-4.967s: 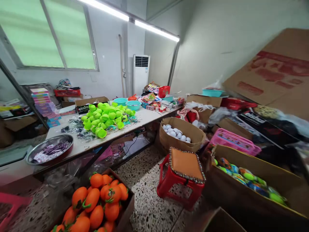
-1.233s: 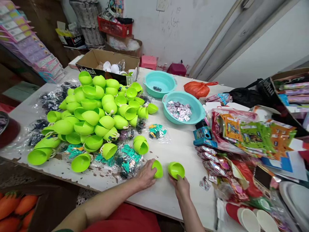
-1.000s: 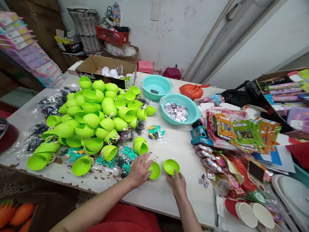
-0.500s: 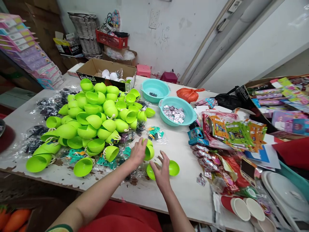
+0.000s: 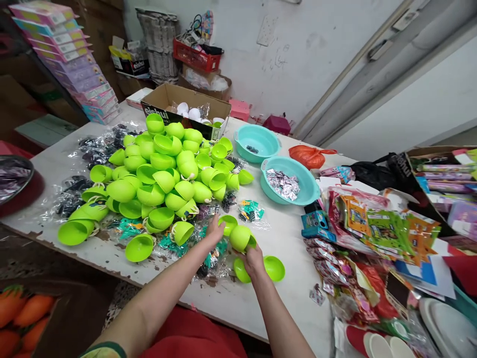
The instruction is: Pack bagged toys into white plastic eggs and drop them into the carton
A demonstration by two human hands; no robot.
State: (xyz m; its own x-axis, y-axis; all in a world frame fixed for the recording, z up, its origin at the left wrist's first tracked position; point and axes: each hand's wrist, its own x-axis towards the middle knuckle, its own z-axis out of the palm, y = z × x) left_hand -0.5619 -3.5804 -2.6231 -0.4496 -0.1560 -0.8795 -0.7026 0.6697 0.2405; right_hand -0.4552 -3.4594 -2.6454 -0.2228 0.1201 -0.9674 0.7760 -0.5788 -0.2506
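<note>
My left hand [image 5: 215, 232] grips the rim of a green plastic egg half [image 5: 228, 222], its thumb at the edge. Close beside it, my right hand [image 5: 254, 261] is closed from below around another green egg piece [image 5: 240, 238], whose rounded side faces up. Under and next to my right wrist, two open green shells lie on the table, the left one [image 5: 241, 271] partly covered by the hand and the right one [image 5: 275, 268] hollow side up. A big heap of green egg shells [image 5: 160, 174], several with cords, stands to the left. Clear bags of teal pieces [image 5: 214, 251] lie by my left hand.
Two turquoise basins [image 5: 257, 144] stand at the back, the nearer holding small silvery packets [image 5: 283, 184]. A cardboard box [image 5: 186, 97] with white shells is behind the heap. Colourful packets [image 5: 383, 223] and a blue box [image 5: 316, 226] crowd the right side.
My right hand was open and apart; now it has closed on a green egg piece beside my left hand. The view has turned left, shifting the scene rightward.
</note>
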